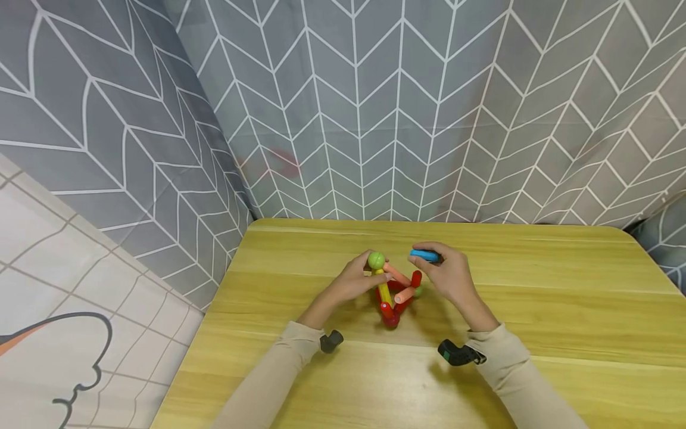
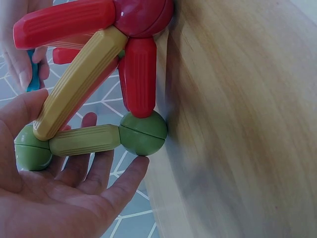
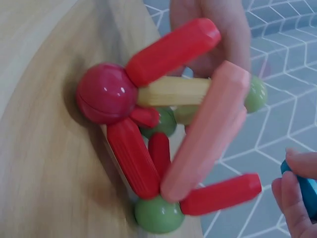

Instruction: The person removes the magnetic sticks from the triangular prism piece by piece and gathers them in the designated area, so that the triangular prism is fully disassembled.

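Over the table stands a frame of toy building rods and balls, with a red ball [image 1: 392,321] at its near corner. My left hand [image 1: 351,281] grips its upper left corner at a green ball [image 1: 377,260], thumb against the end of a yellow rod [image 2: 79,84]. Behind a pale green rod [image 2: 84,140] my other left fingers spread, one reaching a lower green ball [image 2: 143,133]. Red rods [image 3: 173,52] and a pink rod [image 3: 205,131] slant out from the corners. Just right of the frame, my right hand [image 1: 449,274] pinches a blue rod [image 1: 424,255], held apart from it.
The wooden table [image 1: 563,286] reaches under both arms, its far edge along a grey patterned curtain [image 1: 375,119]. Black wrist devices sit at the left cuff [image 1: 305,338] and the right cuff [image 1: 495,342]. A tile-patterned cloth [image 1: 107,286] hangs at the left.
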The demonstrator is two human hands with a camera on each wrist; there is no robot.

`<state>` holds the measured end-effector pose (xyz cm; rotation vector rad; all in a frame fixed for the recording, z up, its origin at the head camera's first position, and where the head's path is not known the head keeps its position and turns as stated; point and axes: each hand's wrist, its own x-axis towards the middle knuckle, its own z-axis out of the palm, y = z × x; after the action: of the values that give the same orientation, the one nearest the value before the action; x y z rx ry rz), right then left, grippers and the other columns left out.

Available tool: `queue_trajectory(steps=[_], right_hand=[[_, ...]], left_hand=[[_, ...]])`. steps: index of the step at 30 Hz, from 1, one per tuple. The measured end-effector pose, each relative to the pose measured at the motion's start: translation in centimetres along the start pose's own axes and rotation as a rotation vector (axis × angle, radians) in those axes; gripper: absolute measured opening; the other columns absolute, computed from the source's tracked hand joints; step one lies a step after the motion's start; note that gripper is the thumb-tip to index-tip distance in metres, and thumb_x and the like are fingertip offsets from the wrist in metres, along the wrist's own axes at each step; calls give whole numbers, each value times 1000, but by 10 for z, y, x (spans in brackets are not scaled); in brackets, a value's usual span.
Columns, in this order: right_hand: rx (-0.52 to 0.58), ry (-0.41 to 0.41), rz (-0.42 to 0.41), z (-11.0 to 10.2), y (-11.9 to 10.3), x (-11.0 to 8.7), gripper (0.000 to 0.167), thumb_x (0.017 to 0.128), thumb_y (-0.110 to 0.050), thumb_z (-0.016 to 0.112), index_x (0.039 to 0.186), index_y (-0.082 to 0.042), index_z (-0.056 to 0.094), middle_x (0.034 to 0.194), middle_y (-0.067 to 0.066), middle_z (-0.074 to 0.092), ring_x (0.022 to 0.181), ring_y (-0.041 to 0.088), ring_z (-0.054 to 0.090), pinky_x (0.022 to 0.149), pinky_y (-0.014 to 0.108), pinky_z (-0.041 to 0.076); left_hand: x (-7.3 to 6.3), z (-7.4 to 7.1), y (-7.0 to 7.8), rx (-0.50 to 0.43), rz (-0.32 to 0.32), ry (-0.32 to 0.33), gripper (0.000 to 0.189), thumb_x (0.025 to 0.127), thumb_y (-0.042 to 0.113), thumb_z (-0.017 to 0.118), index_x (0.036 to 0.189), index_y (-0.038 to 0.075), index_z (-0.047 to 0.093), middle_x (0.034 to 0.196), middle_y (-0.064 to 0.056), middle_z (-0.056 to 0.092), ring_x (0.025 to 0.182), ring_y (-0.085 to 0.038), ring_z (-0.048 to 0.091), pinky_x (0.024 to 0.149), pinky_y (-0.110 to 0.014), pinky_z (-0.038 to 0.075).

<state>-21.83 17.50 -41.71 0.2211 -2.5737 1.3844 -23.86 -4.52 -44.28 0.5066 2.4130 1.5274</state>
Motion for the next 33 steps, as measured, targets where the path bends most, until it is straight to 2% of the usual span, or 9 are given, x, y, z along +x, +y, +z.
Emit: queue_trajectory(steps=[4, 10, 14, 16, 19, 22, 26, 30, 33], right_hand=[[-4, 24, 47, -9, 7, -3, 30, 96, -18, 69, 122, -4, 71, 116, 20, 73, 88, 17, 69, 64, 14, 49], [19, 32, 94, -16, 17, -7, 32, 100, -13, 62, 128, 0, 66, 126, 25, 68, 111, 37, 68, 74, 3, 45], [6, 29, 109, -18, 22, -9, 34, 100, -15, 62, 130, -1, 64, 128, 23, 67, 115, 36, 66, 76, 2, 43], [25, 39, 146, -20, 23, -11, 35, 99, -19, 63, 130, -1, 64, 128, 22, 68, 106, 19, 70, 75, 4, 46], [67, 73, 210, -22, 27, -14, 35, 97, -21, 67, 127, -2, 65, 128, 21, 67, 92, -9, 63, 74, 5, 48], [83, 105, 258, -22, 35, -17, 33, 95, -20, 70, 124, -3, 68, 130, 19, 66, 85, -21, 54, 71, 7, 49], [26, 87, 271, -22, 44, -20, 30, 97, -17, 67, 124, -4, 69, 134, 18, 65, 102, 3, 67, 70, 8, 47], [-23, 8, 247, -25, 49, -25, 32, 102, -15, 58, 131, -3, 65, 137, 25, 61, 116, 34, 64, 68, 10, 44], [-24, -28, 254, -25, 51, -30, 33, 103, -15, 56, 133, -1, 63, 138, 28, 59, 116, 40, 63, 68, 12, 44]], left_hand=[[0, 0, 0, 9, 7, 4, 38, 94, 23, 69, 126, 7, 60, 121, -10, 66, 116, -29, 60, 96, -39, 50], [0, -1, -1, 11, 0, 1, 38, 94, 23, 69, 128, 7, 59, 124, -10, 66, 118, -28, 59, 100, -41, 49], [0, -1, -2, 11, 0, 5, 37, 94, 23, 69, 127, 8, 60, 122, -10, 66, 118, -29, 60, 100, -42, 49], [-1, -1, -1, 9, -3, 5, 37, 94, 23, 69, 127, 8, 60, 121, -10, 66, 117, -28, 59, 99, -41, 49], [-1, 0, -1, 4, -10, 4, 37, 94, 24, 68, 127, 10, 60, 121, -9, 66, 116, -27, 59, 99, -40, 49], [-1, 0, -1, 0, -17, 2, 38, 94, 23, 69, 128, 10, 60, 123, -9, 66, 116, -27, 59, 99, -40, 48], [-2, -1, -1, 1, -14, 4, 39, 93, 23, 69, 129, 10, 60, 124, -10, 66, 117, -28, 59, 99, -41, 48], [-2, 0, 0, 1, -25, 6, 38, 94, 24, 68, 128, 10, 60, 123, -9, 66, 117, -28, 58, 99, -41, 49], [-2, 0, 0, 0, -22, 2, 38, 94, 23, 68, 128, 9, 59, 123, -10, 65, 117, -28, 58, 99, -42, 49]])
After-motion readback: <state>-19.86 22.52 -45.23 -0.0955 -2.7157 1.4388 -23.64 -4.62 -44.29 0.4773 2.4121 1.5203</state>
